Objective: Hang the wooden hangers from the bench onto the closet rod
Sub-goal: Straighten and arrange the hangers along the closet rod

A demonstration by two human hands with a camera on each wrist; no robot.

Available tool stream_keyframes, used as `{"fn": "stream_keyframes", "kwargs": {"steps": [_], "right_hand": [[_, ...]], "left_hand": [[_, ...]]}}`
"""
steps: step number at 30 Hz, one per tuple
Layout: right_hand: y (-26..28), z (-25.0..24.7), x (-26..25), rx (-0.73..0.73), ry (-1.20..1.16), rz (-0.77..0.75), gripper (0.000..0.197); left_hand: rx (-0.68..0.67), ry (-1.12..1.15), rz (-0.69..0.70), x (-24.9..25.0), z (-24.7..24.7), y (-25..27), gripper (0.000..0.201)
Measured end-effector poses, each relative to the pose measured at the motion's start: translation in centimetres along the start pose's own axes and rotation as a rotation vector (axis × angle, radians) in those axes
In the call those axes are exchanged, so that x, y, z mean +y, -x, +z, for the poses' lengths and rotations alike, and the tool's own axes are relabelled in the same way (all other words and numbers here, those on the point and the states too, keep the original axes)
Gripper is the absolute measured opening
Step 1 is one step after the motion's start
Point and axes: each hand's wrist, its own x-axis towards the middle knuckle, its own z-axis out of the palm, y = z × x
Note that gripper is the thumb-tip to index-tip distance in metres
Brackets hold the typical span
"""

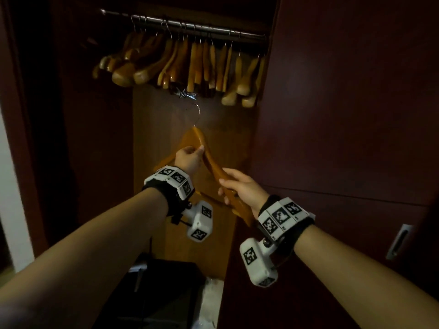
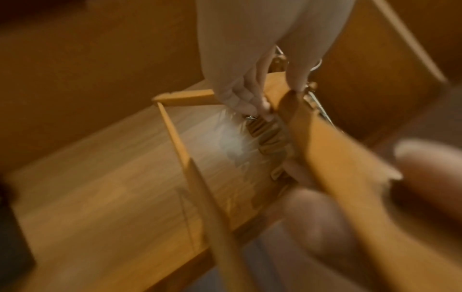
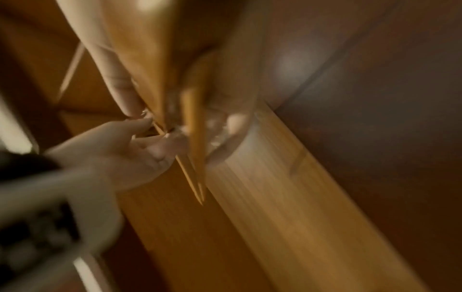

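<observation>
Here the dark red-brown closet (image 1: 344,115) stands open, its metal closet rod (image 1: 190,26) already crowded with hanging wooden hangers (image 1: 180,62). Below them, an amber wooden hanger with a wire hook (image 1: 202,141) is held up, hook uppermost but well short of the rod. The left hand (image 1: 188,159) pinches its neck; the right hand (image 1: 242,188) grips one arm. The lift is in hand; next, I judge, the hook must reach a gap.
</observation>
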Motion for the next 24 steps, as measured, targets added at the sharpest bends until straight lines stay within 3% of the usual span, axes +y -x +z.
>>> {"fn": "stream_keyframes", "kwargs": {"steps": [3, 6, 8, 11, 13, 15, 18, 21, 24], "right_hand": [[-3.3, 0.1, -1.3, 0.102, -0.019, 0.023, 0.043], [-6.4, 0.6, -2.8, 0.193, 0.017, 0.068, 0.049], [-8.3, 1.2, -4.1, 0.248, 0.009, 0.095, 0.039], [-10.6, 2.4, -5.9, 0.306, 0.003, 0.153, 0.009], [-12.2, 2.9, -6.9, 0.373, -0.059, 0.160, 0.017], [-13.4, 3.4, -7.7, 0.428, -0.088, 0.154, 0.017], [-14.8, 4.2, -8.9, 0.500, -0.126, 0.162, 0.012], [-16.0, 4.9, -10.4, 0.538, -0.152, 0.186, 0.012], [-17.1, 5.5, -11.5, 0.533, -0.154, 0.216, 0.013]], "left_hand": [[-0.146, -0.083, -0.022, 1.1, 1.0, -3.1, 0.062], [-0.144, -0.097, 0.039, 2.9, 1.3, -6.1, 0.072], [-0.100, -0.110, 0.151, 4.6, 1.1, -8.0, 0.080], [0.017, -0.150, 0.348, 7.7, 0.1, -10.1, 0.084], [0.157, -0.163, 0.491, 9.7, -0.6, -11.5, 0.079], [0.183, -0.188, 0.585, 11.0, -1.0, -12.8, 0.080], [0.205, -0.398, 0.706, 11.7, -1.7, -14.4, 0.079], [0.305, -0.606, 0.984, 11.7, -2.7, -15.3, 0.060], [0.179, -0.718, 1.287, 12.2, -3.4, -16.6, 0.049]]}}
